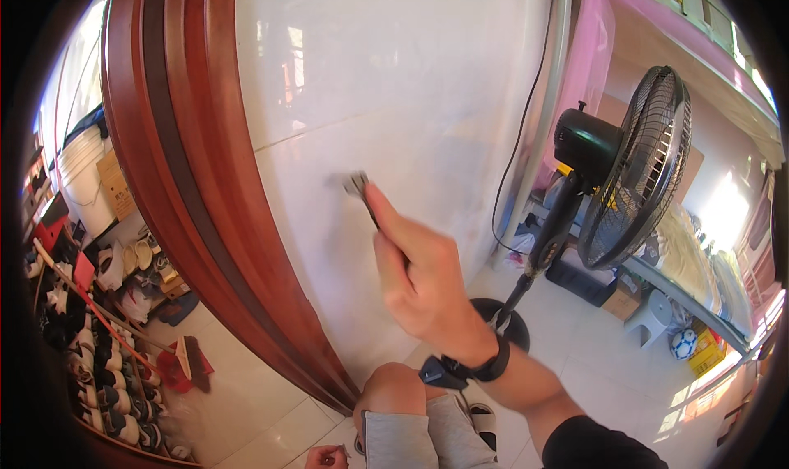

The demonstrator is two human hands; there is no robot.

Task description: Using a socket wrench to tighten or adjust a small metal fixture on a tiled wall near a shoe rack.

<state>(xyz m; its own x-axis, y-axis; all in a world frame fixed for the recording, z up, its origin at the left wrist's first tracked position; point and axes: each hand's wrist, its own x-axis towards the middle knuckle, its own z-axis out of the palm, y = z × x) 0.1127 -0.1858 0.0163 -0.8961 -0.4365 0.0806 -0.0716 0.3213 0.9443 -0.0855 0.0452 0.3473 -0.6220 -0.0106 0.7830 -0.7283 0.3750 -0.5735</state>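
My right hand (419, 272) is raised in front of a glossy white tiled wall (394, 58). Its fingers are closed around a small, slim tool (358, 186) with a dark shaft and a greyish, metal-looking head. Motion blurs that head, so its exact kind is unclear; it is at or very near the wall. A black band with a small dark device (444, 373) is on my right wrist. Low in the picture, beside my knee, my left hand (325, 457) shows only in part, its fingers curled. Whatever it may hold is too small and cut off to name.
A reddish-brown wooden door frame (218, 247) borders the wall on the left. Beyond it are shoe racks (111, 378), a broom and a red dustpan (174, 370). At right stand a black pedestal fan (633, 169), a bunk bed (690, 292) and a stool (655, 317).
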